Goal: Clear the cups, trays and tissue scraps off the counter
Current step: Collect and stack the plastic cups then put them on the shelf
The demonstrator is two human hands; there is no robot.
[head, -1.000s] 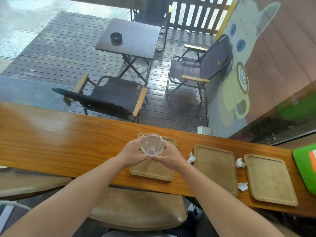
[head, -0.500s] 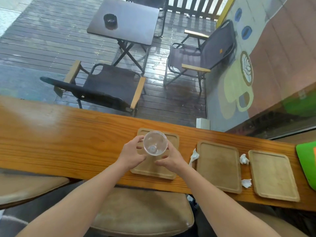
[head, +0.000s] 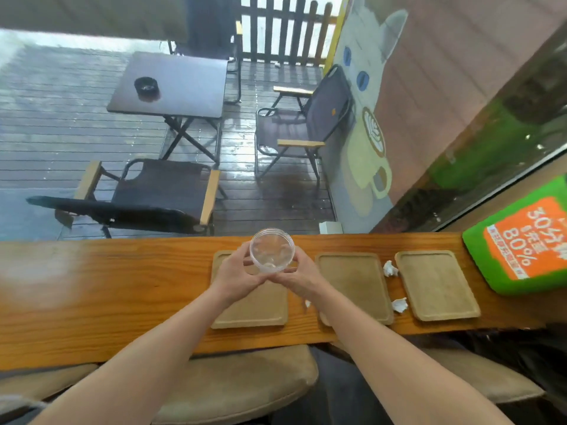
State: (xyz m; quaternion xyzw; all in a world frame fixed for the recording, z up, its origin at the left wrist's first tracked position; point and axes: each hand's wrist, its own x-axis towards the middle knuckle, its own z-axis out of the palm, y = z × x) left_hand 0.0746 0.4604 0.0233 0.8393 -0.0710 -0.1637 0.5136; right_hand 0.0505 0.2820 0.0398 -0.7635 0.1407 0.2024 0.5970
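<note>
The counter (head: 92, 296) lies bare to the left; three wooden trays fill its right part, tissue scraps (head: 390, 269) between the two right ones. Above the leftmost tray (head: 254, 311), the left hand (head: 233, 274) and right hand (head: 302, 279) together clasp a clear cup (head: 272, 254).

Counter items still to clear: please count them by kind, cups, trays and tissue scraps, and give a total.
Cups: 1, the clear cup, held by the left hand and the right hand.
Trays: 3, the left tray, the middle tray, the right tray.
Tissue scraps: 3 visible, upper scrap, lower scrap, a small scrap partly hidden by the right arm.
Total: 7
</note>
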